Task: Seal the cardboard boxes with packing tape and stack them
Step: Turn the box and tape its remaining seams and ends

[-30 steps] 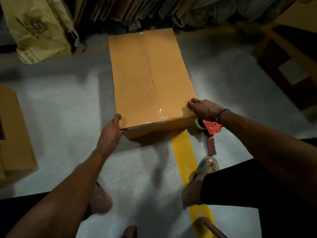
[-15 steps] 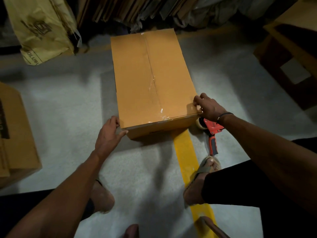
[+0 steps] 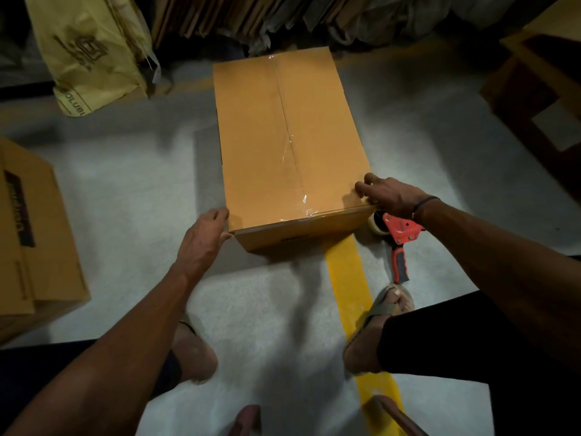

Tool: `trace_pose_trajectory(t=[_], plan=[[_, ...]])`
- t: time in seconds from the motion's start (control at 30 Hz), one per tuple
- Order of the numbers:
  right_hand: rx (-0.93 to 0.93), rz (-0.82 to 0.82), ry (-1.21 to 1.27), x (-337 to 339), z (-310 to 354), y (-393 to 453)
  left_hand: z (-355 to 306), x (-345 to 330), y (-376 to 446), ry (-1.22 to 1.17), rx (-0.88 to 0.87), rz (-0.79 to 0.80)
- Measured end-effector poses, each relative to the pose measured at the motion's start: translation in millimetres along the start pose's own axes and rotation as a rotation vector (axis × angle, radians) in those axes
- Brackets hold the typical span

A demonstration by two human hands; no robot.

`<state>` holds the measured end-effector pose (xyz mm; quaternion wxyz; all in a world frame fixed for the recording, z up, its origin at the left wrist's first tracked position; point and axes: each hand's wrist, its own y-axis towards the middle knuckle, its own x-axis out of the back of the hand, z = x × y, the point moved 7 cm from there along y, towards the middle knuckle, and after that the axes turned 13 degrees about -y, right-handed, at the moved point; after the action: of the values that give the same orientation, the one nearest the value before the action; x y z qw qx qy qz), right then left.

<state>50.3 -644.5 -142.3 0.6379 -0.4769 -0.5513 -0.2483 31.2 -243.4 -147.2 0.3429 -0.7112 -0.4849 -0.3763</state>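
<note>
A closed brown cardboard box (image 3: 267, 146) stands on the grey floor in front of me, with clear packing tape along its centre seam down over the near edge. My left hand (image 3: 202, 239) rests against the box's near left corner, fingers spread. At the near right corner, my right hand (image 3: 388, 196) lies on the top edge with fingers curled over it. A red tape dispenser (image 3: 401, 240) lies on the floor just under my right wrist, partly hidden by it.
Another cardboard box (image 3: 34, 243) sits at the left edge. A yellow plastic bag (image 3: 85, 55) and flattened cardboard sheets (image 3: 220, 17) line the back. A dark wooden frame (image 3: 540, 99) stands at the right. A yellow floor stripe (image 3: 349, 278) runs between my sandalled feet.
My left hand came off the near left corner and then returned against it. My right hand shifted along the near right edge. The box has barely moved.
</note>
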Motion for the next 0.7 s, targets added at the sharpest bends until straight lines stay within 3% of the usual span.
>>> trace_pose_trajectory(t=[0.07,0.2,0.37,0.5,0.7], plan=[[-0.077,-0.059,-0.058,3.8,-3.2,-1.4,6.1,2.4,-2.5,-0.078,0.078,-0.053],[-0.441,-0.065,-0.093,6.8,-22.5,-16.2,19.0,-1.7,-17.1,-0.383,0.391,-0.19],[-0.765,-0.039,0.25,-11.3,-34.7,-25.7,11.0,-7.4,-18.5,-0.591,0.63,-0.293],[-0.892,-0.036,0.455,-20.0,-37.3,-25.4,-1.7,-3.7,-14.1,-0.573,0.735,-0.279],[-0.95,-0.03,0.528,-12.2,-32.5,-24.4,-15.2,1.6,-3.7,-0.57,0.792,-0.257]])
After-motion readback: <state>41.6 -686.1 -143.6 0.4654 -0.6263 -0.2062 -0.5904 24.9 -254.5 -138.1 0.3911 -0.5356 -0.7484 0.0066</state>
